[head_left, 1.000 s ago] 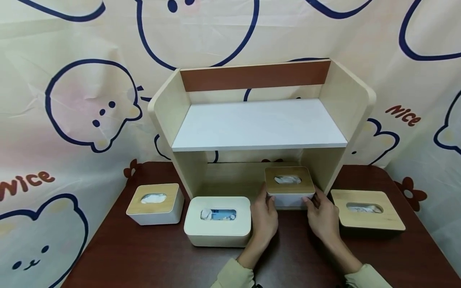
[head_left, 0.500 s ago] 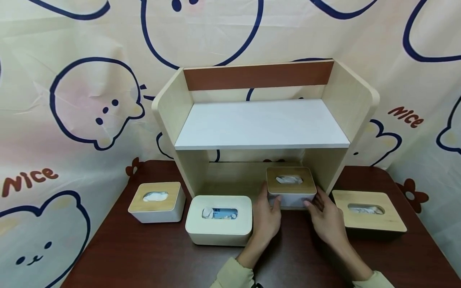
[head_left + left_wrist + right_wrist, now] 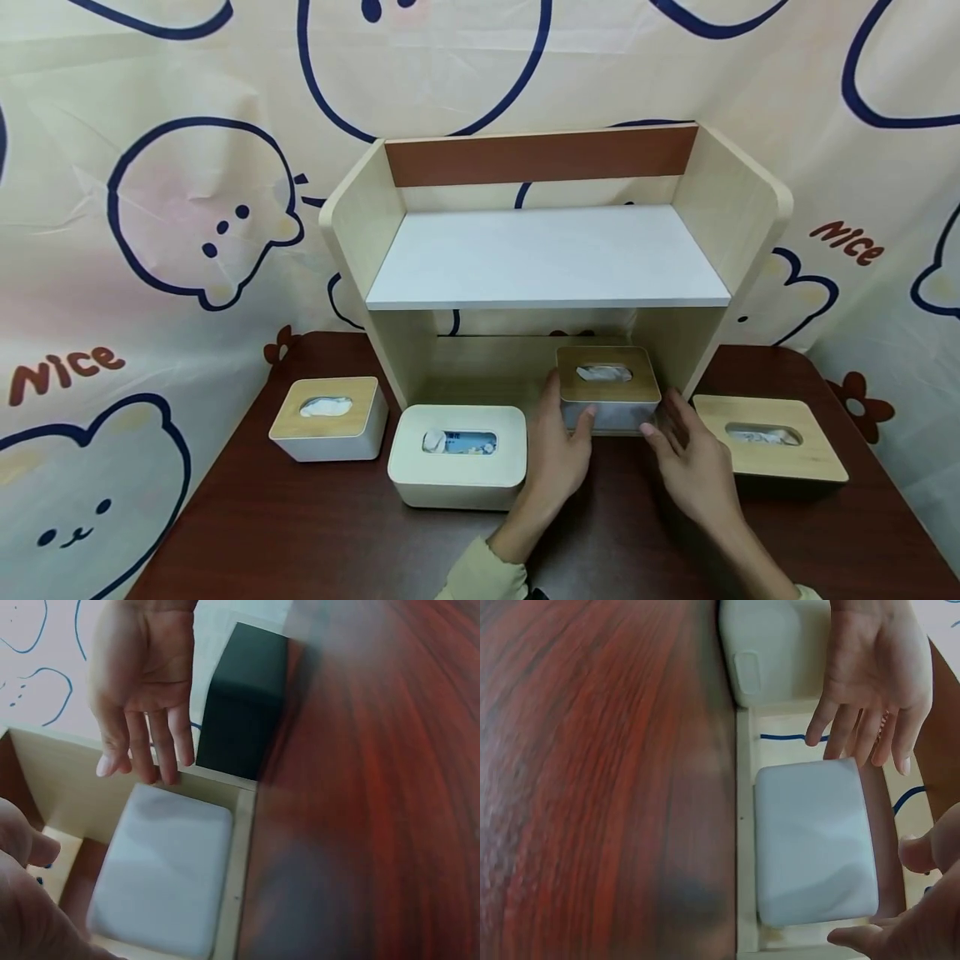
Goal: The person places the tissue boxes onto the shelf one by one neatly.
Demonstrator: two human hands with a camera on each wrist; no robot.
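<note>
A tissue box with a white body and wooden lid (image 3: 609, 382) rests on the lower level of the small shelf unit (image 3: 547, 257), toward its right side. In both wrist views its plain white side (image 3: 163, 866) faces the camera. My left hand (image 3: 557, 462) is at the box's left side, fingers extended and thumb spread. On the other side, my right hand (image 3: 692, 468) has its fingers loosely extended near the box's right front corner. The right wrist view shows a gap between the left fingers and the box (image 3: 815, 844).
A cream tissue box (image 3: 457, 458) stands just left of my left hand. Farther left is a white box with a wooden lid (image 3: 327, 419). A dark box with a wooden lid (image 3: 772, 442) sits at the right. All stand on the dark wooden table (image 3: 337, 533).
Both hands have loosened from the tissue box's sides; the right hand has shifted right and toward the person. The box stays in the shelf unit. The head view has shifted slightly.
</note>
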